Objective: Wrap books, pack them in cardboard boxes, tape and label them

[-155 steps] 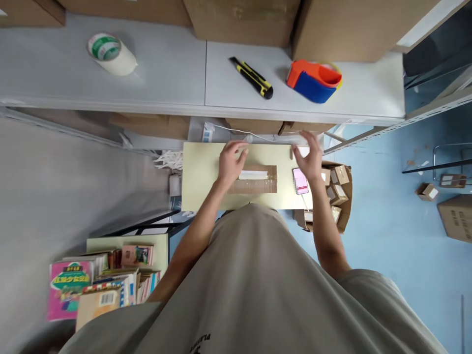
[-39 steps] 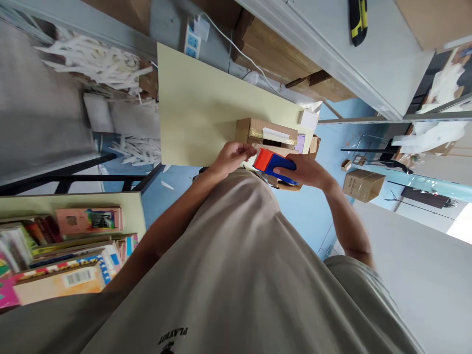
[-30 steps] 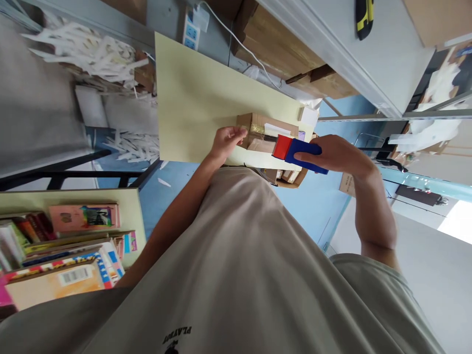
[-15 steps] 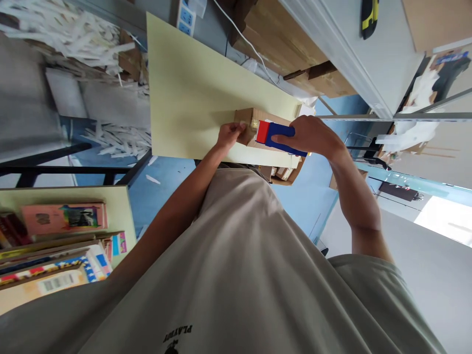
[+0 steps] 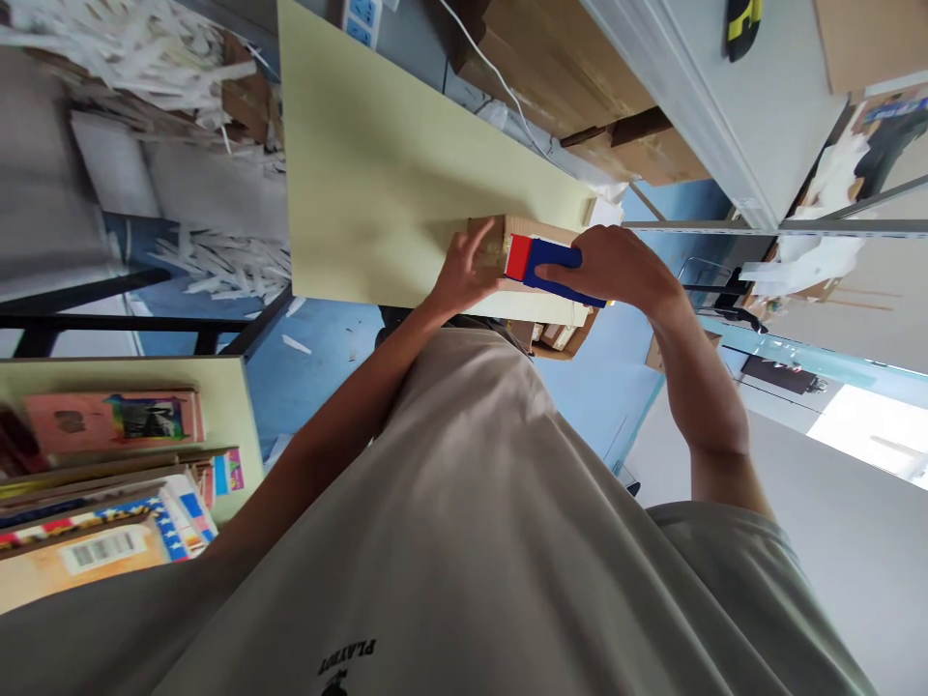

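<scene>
A cardboard box [image 5: 494,230] lies on the pale yellow tabletop [image 5: 355,193] in front of my body. My right hand [image 5: 613,271] is wrapped round a blue and red tape dispenser [image 5: 549,268], held over the near side of the box. The dispenser's red end points left, close to the box's left end. My left hand [image 5: 464,274] is at that left end with thumb and fingers spread apart, touching or almost touching the cardboard. Part of the box is hidden behind the dispenser and my right hand.
Large cardboard boxes [image 5: 558,68] and a power strip [image 5: 361,21] lie beyond the table. A yellow-black utility knife [image 5: 743,27] rests on a grey shelf. Books [image 5: 116,420] stand at lower left. Shredded paper [image 5: 145,58] fills the upper left. An open carton [image 5: 572,338] sits below the table's edge.
My left hand has opened from a pinch at the box's left end, its fingers now spread. The right hand and tape dispenser have hardly moved. The view has shifted slightly.
</scene>
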`<state>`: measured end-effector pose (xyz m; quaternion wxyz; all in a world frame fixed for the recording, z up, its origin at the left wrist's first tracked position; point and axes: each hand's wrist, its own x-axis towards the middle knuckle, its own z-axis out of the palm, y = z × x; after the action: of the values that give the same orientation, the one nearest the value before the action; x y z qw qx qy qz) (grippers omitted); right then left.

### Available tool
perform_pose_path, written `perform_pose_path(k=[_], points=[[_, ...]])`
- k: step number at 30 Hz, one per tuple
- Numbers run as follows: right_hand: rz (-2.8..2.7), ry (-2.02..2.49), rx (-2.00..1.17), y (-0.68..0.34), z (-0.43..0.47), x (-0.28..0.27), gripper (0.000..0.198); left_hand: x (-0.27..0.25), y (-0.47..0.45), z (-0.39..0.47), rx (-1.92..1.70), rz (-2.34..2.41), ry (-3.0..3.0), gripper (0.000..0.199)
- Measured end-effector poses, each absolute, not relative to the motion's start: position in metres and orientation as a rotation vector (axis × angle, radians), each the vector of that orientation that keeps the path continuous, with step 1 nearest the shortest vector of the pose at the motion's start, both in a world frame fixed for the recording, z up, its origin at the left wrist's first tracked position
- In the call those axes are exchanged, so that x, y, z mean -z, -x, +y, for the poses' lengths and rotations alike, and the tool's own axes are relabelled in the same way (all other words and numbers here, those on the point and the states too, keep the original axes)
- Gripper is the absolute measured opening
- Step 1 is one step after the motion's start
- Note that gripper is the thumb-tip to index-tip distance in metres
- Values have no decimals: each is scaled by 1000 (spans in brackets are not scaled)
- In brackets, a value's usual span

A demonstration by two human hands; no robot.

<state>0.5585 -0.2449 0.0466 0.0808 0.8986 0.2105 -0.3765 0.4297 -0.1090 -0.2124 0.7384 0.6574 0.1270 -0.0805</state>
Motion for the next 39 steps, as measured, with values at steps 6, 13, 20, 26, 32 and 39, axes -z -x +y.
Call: perform_pose_path(k=[6,13,20,26,32,39], points=[[720,-2692,1080,-546,-242,-45,76,201,-453,-126,103,80,-1583,59],[754,-2728,1044,-558,-272,-40,82,222,-452,-135,138,106,-1658,37],[644,-2733,1148,-593,-321,-3,90,217,-450,-128,164,142,-1700,44],[774,-2870,1154,-598,-336,50,92,209,-440,-123,192,324,-1669,56],[904,-2978,1176,-592,-358,82,90,192,-433,-143,118,704,-1595,41],[1041,-3080,1220,-590,-359,120,88,183,-443,-166,-4,944,-1759,30]])
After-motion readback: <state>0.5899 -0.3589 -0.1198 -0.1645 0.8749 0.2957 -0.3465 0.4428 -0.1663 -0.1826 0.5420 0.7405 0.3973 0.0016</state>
